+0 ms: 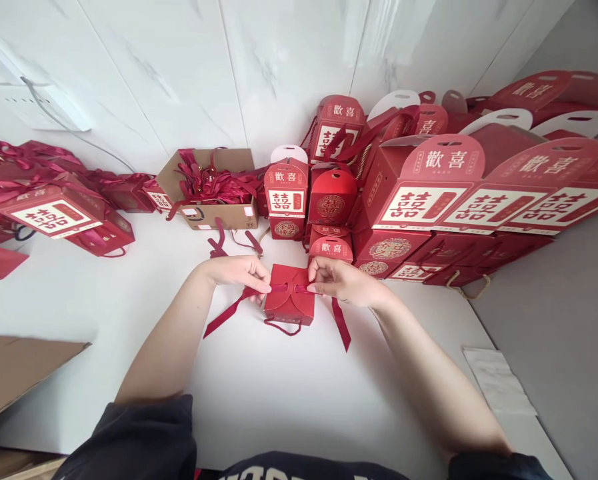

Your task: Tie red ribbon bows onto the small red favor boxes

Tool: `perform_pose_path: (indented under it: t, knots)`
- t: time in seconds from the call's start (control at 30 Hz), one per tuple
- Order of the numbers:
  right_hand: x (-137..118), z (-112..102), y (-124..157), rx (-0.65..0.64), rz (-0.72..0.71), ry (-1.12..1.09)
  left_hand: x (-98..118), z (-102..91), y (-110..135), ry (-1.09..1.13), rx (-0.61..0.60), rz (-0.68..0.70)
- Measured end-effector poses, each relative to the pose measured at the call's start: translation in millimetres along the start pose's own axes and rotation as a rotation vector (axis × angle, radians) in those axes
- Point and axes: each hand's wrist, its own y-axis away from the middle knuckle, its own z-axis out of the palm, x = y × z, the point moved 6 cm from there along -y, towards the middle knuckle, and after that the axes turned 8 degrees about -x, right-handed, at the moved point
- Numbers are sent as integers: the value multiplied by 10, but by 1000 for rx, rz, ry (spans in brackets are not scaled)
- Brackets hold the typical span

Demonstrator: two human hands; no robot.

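A small red gift box [289, 307] with a cord handle at its front stands on the white table between my hands. Dark red ribbon [229, 313] runs through the slots in its closed top flaps, and its two tails hang out to either side. My left hand [246, 275] pinches the ribbon at the box's left edge. At the right edge my right hand [336, 279] has thumb and fingers closed on the other side of the same ribbon. Both hands are close against the box.
Behind the box, a cardboard box [219, 217] holds a tangle of red ribbons. Stacked red gift boxes [419, 200] line the wall at the right. More ribboned boxes [63, 210] lie at the left. A cardboard flap [23, 370] juts in at lower left; white paper [499, 380] lies at right.
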Motion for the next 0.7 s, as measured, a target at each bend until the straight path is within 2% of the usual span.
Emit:
perform_pose_path:
  t: [0.17,0.3,0.4,0.5,0.63,0.7]
  knots:
    - [10,-49,44,-3,12,37,-47,-49,94,-34,6,-33]
    - [-31,-85,92,-37,1,-47,-65,-156,281,-51,42,-35]
    - [-176,-129,169,-20,-52,-84,64,-239,395,-36,141,168]
    - [-349,-196,265,61,-101,-84,228,-229,434,-18,223,333]
    - [-569,-269,349,193,-213,-117,430,-105,398,34,302,353]
    - [-692,-284,367,255,-287,-96,538,-73,414,82,413,341]
